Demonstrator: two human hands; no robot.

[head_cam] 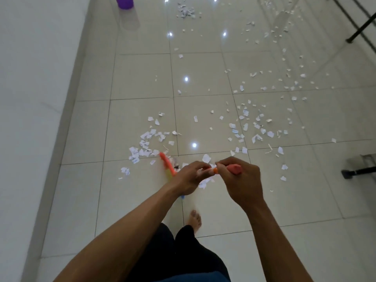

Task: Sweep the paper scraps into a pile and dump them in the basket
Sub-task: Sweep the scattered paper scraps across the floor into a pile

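Now, left grip: fingers curled round the broom's handle, knuckles toward me, held out over the floor in front of my body.
Right grip: closed round the pink top end of the same handle, thumb side toward the left grip; the two are just beside each other, with a short orange stretch of handle showing between them.
Broom: orange and yellow head down at the floor, just left of the left grip, and blurred; I cannot tell whether the bristles touch the tiles.
Paper scraps, near: a loose white cluster just beyond and left of the broom head, some pieces with blue print; a few more lie directly under the hands.
Paper scraps, right: spread thinly over several tiles, running toward the far right of the room.
Paper scraps, far: a small dense heap near the top of the view, well apart from the hands.
Basket: purple, upright on the floor at the top edge, near the wall and well apart from the broom; only its lower part is in view, so I cannot see inside.
Floor: glossy pale tiles with bright spot reflections.
Wall: plain white, along the left side.
Black frame: metal legs at top right; another black leg at the right edge.
Foot: bare, on the tiles below the hands, dark trousers nearer to me.
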